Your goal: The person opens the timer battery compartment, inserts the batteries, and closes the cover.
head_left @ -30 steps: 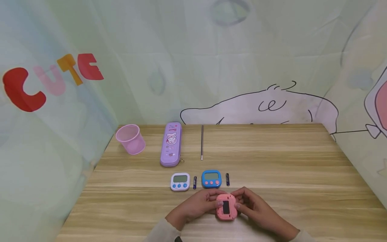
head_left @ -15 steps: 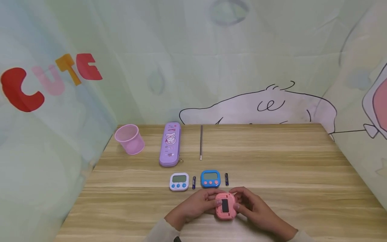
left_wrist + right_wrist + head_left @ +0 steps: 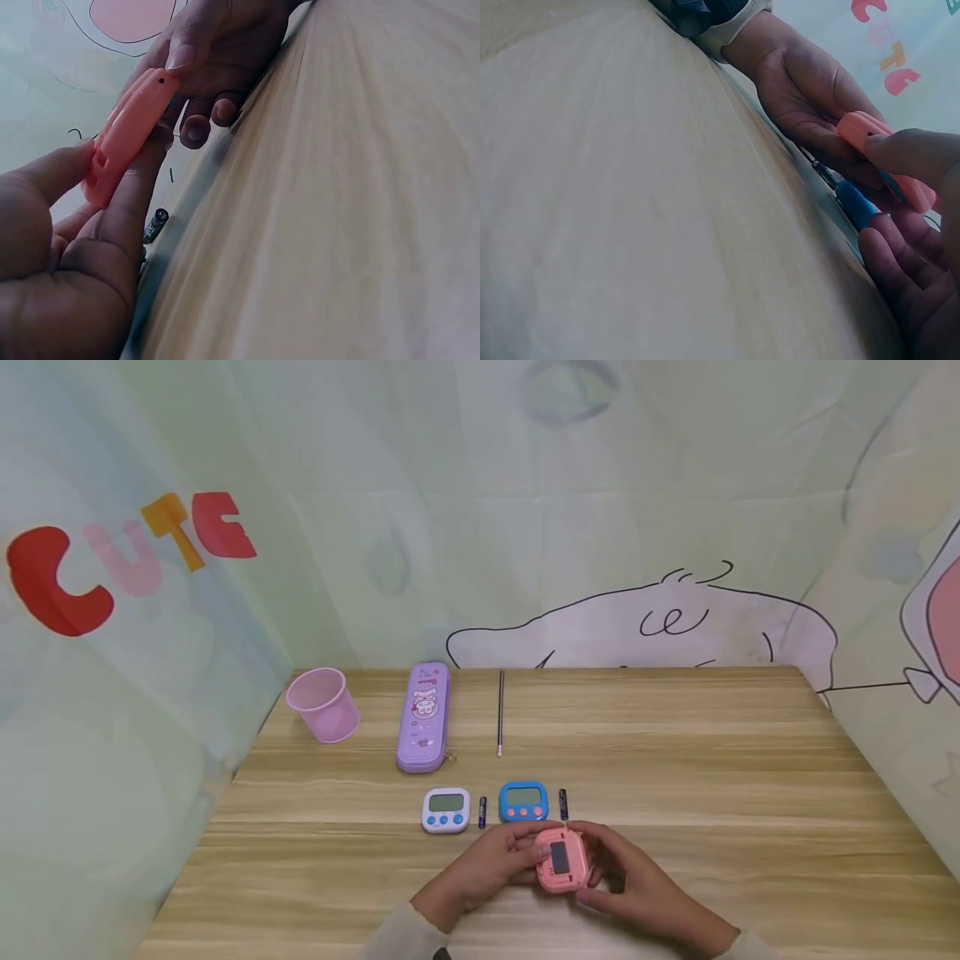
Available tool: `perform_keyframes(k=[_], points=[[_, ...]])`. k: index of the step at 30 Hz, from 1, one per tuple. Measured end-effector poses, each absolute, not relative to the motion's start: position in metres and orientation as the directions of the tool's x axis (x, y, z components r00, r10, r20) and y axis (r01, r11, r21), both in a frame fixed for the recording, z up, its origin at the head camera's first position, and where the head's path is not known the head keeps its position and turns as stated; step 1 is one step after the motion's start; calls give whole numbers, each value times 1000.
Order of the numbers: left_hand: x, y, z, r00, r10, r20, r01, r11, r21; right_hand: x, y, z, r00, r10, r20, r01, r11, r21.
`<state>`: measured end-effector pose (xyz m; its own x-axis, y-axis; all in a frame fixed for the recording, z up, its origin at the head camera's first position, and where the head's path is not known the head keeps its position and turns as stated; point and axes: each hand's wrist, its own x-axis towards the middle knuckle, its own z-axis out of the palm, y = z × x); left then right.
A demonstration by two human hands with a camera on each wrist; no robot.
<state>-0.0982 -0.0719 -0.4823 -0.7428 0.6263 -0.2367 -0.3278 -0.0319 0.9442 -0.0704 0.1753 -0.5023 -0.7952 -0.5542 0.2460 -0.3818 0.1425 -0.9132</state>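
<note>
Both hands hold a pink digital timer (image 3: pixel 573 860) above the near part of the table, its back with a dark rectangle turned up. My left hand (image 3: pixel 491 864) grips its left side, thumb on the back and fingers underneath. At the right side is my right hand (image 3: pixel 637 881), its thumb on the near corner and its index finger along the far edge; in the right wrist view that thumb presses the rim of the pink timer (image 3: pixel 862 131). Just beyond the hands lie a blue timer (image 3: pixel 524 812) and a small dark battery (image 3: pixel 563 803).
Left of the blue timer are another battery (image 3: pixel 482 812) and a white timer (image 3: pixel 446 811). Farther back lie a purple pencil case (image 3: pixel 423 718) and a dark pencil (image 3: pixel 500 714). A pink cup (image 3: pixel 335 720) stands at the back left, near the printed curtain (image 3: pixel 360 527).
The pink timer has risen slightly away from the body and turned a little. My right thumb has slid from the middle of its right side to the near corner.
</note>
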Motion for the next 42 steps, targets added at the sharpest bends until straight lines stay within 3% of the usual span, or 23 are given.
perform_keyframes(k=[14,21,27,33,42], points=[[-96,-69,-473,-769,605,-207,-274,-20,962,-67,177,-499,-845,-513,153,-310,236,-921],[-93,-67,-465,-786,594,-172,-284,-100,954,-69,177,-499,-846,-488,215,-353,210,-912],[-91,-67,-457,-813,567,-132,-162,-2,987,-70,176,-498,-840,-469,271,-367,124,-922],[-90,-68,-454,-824,557,-105,-69,85,994,-70,177,-496,-850,-449,277,-368,129,-921],[-92,-68,-458,-839,541,-56,14,124,992,-71,179,-495,-850,-452,269,-328,55,-943]])
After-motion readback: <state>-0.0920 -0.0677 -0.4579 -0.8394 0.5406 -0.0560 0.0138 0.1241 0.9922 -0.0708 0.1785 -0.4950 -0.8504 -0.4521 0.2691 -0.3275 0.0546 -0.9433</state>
